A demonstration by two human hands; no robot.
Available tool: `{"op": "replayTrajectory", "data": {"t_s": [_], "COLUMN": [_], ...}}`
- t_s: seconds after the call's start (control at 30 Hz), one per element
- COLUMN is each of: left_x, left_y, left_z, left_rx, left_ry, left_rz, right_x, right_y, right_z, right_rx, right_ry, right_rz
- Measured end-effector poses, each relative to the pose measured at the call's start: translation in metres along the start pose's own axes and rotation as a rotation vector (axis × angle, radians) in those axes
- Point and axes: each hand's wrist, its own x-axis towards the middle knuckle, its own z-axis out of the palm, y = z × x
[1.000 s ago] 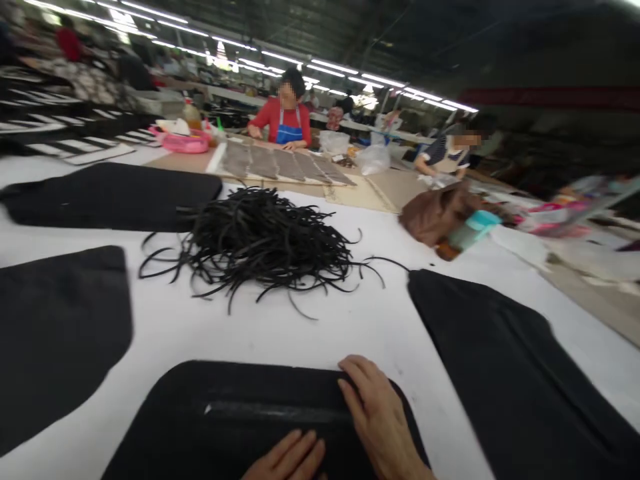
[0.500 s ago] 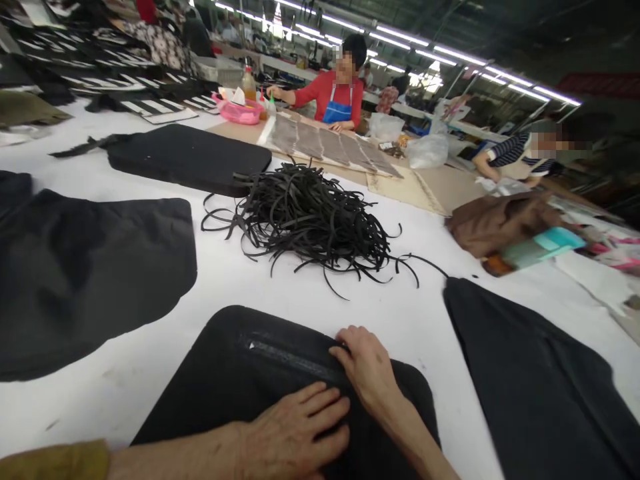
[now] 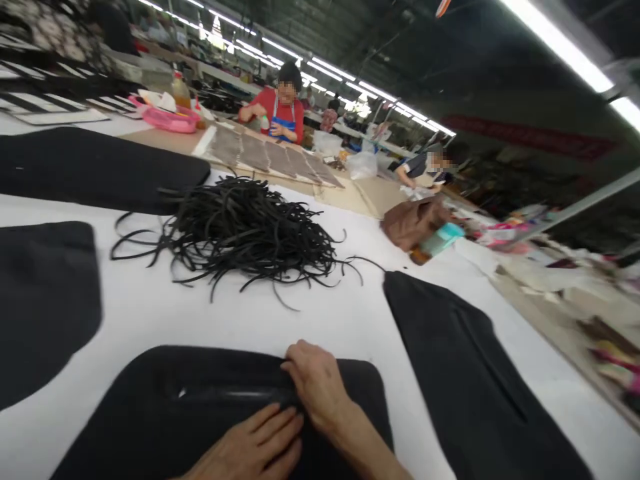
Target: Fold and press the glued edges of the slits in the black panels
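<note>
A black leather-like panel (image 3: 145,407) with rounded corners lies on the white tabletop in front of me, running out of view at the bottom. A raised, shiny strip (image 3: 235,393) runs across its upper part. My left hand (image 3: 255,443) rests flat on the panel just below this strip, fingers stretched out. At the panel's far edge, my right hand (image 3: 315,377) has its fingers curled over the material, with the thumb close against them. What lies beneath those fingers is hidden.
A heap of thin black strips (image 3: 255,233) lies beyond the panel. Other black pieces lie left (image 3: 45,300) and right (image 3: 440,353). Further back are a thick black stack (image 3: 100,167), a pink basket (image 3: 170,120) and a brown bag (image 3: 413,223). Two co-workers sit across the table.
The view has swung to the right, so things appear further left. Both hands stay on the panel in much the same places, the left still flat and the right at the far edge.
</note>
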Motion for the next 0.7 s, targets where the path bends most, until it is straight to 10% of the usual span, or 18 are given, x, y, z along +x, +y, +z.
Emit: {"op": "replayTrajectory", "data": {"t_s": [0.27, 0.7], "left_x": [-0.007, -0.002], "left_y": [0.005, 0.019], "left_z": [-0.02, -0.049], "left_rx": [-0.39, -0.268], "left_ry": [-0.171, 0.101], "left_rz": [-0.117, -0.147], "right_x": [0.001, -0.007], "right_y": [0.02, 0.012], "right_z": [-0.001, -0.02], "right_rx": [-0.104, -0.408], "right_ry": [0.33, 0.364], "right_rz": [-0.146, -0.396]}}
